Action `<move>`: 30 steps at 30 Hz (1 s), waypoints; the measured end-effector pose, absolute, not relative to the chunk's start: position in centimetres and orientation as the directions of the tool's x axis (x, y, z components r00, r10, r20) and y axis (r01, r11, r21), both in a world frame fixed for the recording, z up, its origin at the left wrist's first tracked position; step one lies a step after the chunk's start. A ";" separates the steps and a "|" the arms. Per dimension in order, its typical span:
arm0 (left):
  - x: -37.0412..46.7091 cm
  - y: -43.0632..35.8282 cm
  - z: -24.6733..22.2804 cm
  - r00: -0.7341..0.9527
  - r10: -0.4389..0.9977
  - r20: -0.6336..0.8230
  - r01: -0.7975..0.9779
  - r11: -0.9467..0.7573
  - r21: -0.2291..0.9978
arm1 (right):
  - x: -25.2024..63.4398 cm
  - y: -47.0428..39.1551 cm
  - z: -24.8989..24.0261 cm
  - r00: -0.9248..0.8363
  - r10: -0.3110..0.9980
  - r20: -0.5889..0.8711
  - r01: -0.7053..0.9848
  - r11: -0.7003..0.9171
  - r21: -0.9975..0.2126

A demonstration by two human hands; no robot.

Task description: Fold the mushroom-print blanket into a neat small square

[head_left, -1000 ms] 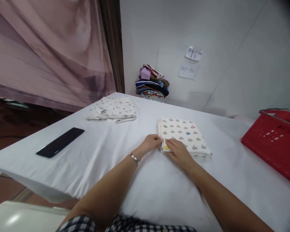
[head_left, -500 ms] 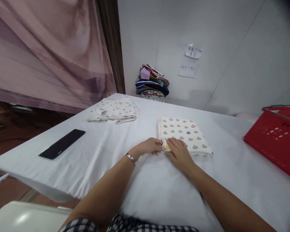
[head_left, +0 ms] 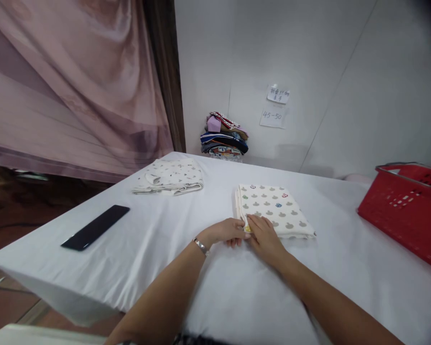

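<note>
A folded white cloth [head_left: 273, 206] with a print of grey shapes and a few coloured ones lies on the white-covered table [head_left: 158, 239]. At its near left corner my left hand [head_left: 230, 231] has thumb and fingers closed on the edge. My right hand [head_left: 266, 238] rests beside it, fingers laid flat on top of the same corner, partly covering a yellow figure. The two hands nearly touch. Farther left lies a second folded white cloth [head_left: 172, 176] with a small dark print, away from both hands.
A black flat object [head_left: 96, 227] lies on the table's left. A red basket [head_left: 405, 215] stands at the right edge. Several folded fabrics are stacked [head_left: 224, 136] against the back wall, near paper signs [head_left: 272, 116]. A pink curtain [head_left: 79, 86] hangs at the left.
The view has tilted up slightly, so everything sits lower in the picture. Both hands stay at the cloth's near left corner, with little visible movement.
</note>
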State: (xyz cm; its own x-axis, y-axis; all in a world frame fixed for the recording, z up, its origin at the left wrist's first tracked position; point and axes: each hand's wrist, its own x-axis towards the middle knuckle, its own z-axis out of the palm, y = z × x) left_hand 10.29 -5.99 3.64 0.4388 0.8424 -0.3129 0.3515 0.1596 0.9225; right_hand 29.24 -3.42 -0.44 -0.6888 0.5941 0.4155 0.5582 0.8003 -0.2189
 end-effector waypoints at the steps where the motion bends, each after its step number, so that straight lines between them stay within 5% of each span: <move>1: 10.3 -6.0 3.6 0.435 0.844 -0.314 0.352 0.162 0.922 | 29.5 -3.4 -0.3 -0.691 0.597 0.408 0.536 0.802 -0.264; 7: 11.1 -6.0 3.2 0.331 0.878 -0.347 0.371 0.217 0.903 | 30.1 0.6 2.5 -0.533 0.768 0.356 0.444 0.612 -0.654; 11: 11.8 -5.8 2.5 0.256 0.906 -0.338 0.378 0.228 0.897 | 27.4 5.4 5.7 -0.399 0.904 0.154 0.572 0.376 -0.729; 16: 12.3 -5.8 2.4 0.208 0.917 -0.341 0.443 0.222 0.869 | 22.5 9.7 7.9 -0.361 0.926 -0.110 0.794 0.244 -0.556; 24: 12.0 -5.9 2.8 0.237 0.909 -0.342 0.449 0.209 0.868 | 18.1 13.2 6.9 -0.275 0.951 -0.142 0.950 0.247 -0.189; 30: 11.5 -5.9 3.0 0.249 0.911 -0.330 0.386 0.219 0.896 | 17.3 14.0 6.2 -0.260 0.948 -0.182 0.966 0.254 -0.055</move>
